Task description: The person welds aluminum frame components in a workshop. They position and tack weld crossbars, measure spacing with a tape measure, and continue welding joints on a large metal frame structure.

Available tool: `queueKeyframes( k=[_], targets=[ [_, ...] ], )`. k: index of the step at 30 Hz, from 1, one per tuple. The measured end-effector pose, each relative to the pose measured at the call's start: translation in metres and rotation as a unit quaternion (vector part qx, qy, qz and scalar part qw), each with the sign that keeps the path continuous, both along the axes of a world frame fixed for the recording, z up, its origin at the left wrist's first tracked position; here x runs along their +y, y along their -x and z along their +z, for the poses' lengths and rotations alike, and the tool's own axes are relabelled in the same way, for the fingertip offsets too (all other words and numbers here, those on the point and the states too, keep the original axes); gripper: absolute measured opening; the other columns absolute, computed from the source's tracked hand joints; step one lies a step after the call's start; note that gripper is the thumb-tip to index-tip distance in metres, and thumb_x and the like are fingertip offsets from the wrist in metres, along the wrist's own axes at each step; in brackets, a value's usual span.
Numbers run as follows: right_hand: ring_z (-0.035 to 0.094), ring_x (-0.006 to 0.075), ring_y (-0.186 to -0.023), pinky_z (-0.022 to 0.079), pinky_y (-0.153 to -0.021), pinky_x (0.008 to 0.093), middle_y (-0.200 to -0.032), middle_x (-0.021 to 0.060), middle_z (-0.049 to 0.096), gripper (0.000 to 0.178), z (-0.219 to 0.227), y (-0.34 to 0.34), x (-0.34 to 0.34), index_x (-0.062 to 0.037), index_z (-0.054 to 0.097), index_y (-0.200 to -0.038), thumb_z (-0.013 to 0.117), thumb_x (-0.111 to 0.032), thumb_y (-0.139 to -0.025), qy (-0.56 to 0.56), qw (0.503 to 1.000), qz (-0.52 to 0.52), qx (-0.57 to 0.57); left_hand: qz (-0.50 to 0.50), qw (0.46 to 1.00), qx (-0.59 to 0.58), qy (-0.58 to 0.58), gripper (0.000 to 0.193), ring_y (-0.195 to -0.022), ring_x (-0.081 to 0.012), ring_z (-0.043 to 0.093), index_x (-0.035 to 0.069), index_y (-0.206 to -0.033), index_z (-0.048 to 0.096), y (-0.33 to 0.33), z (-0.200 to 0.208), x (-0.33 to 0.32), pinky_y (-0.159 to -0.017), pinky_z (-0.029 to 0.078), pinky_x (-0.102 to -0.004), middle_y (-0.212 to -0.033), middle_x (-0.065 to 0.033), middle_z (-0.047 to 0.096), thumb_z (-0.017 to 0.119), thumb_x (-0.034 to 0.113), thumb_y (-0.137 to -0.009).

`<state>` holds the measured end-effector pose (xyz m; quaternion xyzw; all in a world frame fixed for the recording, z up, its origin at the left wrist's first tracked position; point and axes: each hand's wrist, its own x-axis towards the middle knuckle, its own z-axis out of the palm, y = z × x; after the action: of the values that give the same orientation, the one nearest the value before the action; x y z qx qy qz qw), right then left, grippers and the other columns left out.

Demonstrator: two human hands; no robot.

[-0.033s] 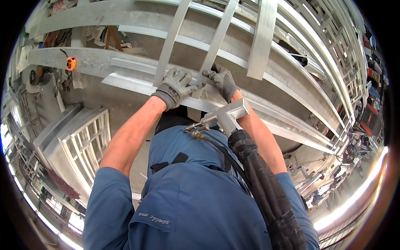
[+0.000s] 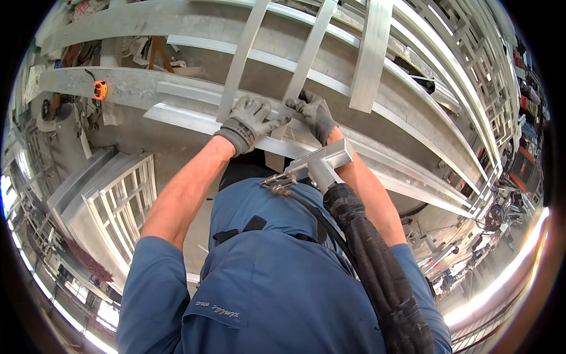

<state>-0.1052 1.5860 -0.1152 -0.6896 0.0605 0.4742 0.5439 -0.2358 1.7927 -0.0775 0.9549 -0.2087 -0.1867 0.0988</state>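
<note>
Both hands wear grey work gloves. My left hand (image 2: 250, 122) lies on the near aluminium rail (image 2: 183, 117) between two flat aluminium crossbars, fingers curled over it. Its thumb stretches right to the second crossbar (image 2: 308, 53). At that crossbar's right edge, my right hand (image 2: 315, 113) is closed, fingers bent against the metal; what lies under its fingertips is hidden. Left of the left hand, the other crossbar (image 2: 243, 59) ends on the rail. Against my right forearm leans a silver metal tool head (image 2: 324, 162) with brass fittings and a black-sleeved hose (image 2: 377, 271).
A third, wider crossbar (image 2: 371, 59) slopes across the rails to the right. An orange tape measure (image 2: 101, 90) sits on a long beam (image 2: 127, 82) at left. White frames (image 2: 121, 203) stand low at left. Long aluminium lengths (image 2: 436, 147) run away right.
</note>
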Motion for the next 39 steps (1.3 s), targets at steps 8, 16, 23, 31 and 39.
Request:
queueKeyframes(
  k=[8, 16, 23, 31, 39],
  targets=[
    [0.070, 0.0207, -0.110, 0.054, -0.098, 0.0346, -0.119, 0.0126, 0.077, 0.037, -0.002, 0.000, 0.001, 0.0025, 0.073, -0.128, 0.077, -0.015, -0.096, -0.002, 1.000, -0.012, 0.006, -0.007, 0.999, 0.017, -0.031, 0.119, -0.142, -0.0325, 0.047, 0.047, -0.168, 0.025, 0.002, -0.006, -0.001, -0.116, 0.033, -0.0588, -0.150, -0.0146, 0.050, 0.088, 0.028, -0.069],
    [0.070, 0.0214, -0.110, 0.053, -0.100, 0.0356, -0.121, 0.0139, 0.077, 0.040, 0.000, -0.002, -0.001, 0.0036, 0.072, -0.129, 0.079, -0.016, -0.095, 0.000, 1.000, 0.009, -0.013, -0.006, 0.999, 0.013, -0.028, 0.119, -0.142, -0.0331, 0.047, 0.047, -0.168, 0.027, 0.001, -0.005, -0.001, -0.116, 0.033, -0.0601, -0.149, -0.0145, 0.051, 0.089, 0.028, -0.068],
    [0.070, 0.0211, -0.109, 0.053, -0.099, 0.0352, -0.120, 0.0141, 0.077, 0.038, -0.005, -0.001, -0.004, 0.0041, 0.073, -0.127, 0.078, -0.018, -0.096, -0.023, 1.000, 0.011, -0.014, 0.001, 1.000, -0.003, 0.006, 0.105, -0.133, -0.0356, 0.053, 0.043, -0.161, 0.045, -0.001, 0.002, 0.001, -0.113, 0.038, -0.0598, -0.140, -0.0176, 0.056, 0.085, 0.022, -0.066],
    [0.070, 0.0218, -0.110, 0.054, -0.099, 0.0348, -0.119, 0.0139, 0.077, 0.037, -0.001, -0.001, -0.001, 0.0040, 0.073, -0.126, 0.078, -0.018, -0.096, -0.007, 1.000, 0.005, -0.008, 0.009, 1.000, -0.024, 0.012, 0.106, -0.133, -0.0352, 0.053, 0.043, -0.161, 0.046, 0.000, -0.001, 0.000, -0.113, 0.038, -0.0602, -0.140, -0.0176, 0.056, 0.087, 0.024, -0.065],
    [0.070, 0.0221, -0.113, 0.053, -0.100, 0.0350, -0.123, 0.0146, 0.076, 0.041, 0.007, -0.005, 0.001, 0.0042, 0.072, -0.129, 0.078, -0.018, -0.095, 0.015, 1.000, 0.020, -0.005, 0.001, 1.000, 0.000, 0.010, 0.104, -0.132, -0.0350, 0.053, 0.042, -0.160, 0.048, -0.003, 0.004, 0.001, -0.113, 0.038, -0.0595, -0.137, -0.0161, 0.056, 0.087, 0.023, -0.065]
  ],
)
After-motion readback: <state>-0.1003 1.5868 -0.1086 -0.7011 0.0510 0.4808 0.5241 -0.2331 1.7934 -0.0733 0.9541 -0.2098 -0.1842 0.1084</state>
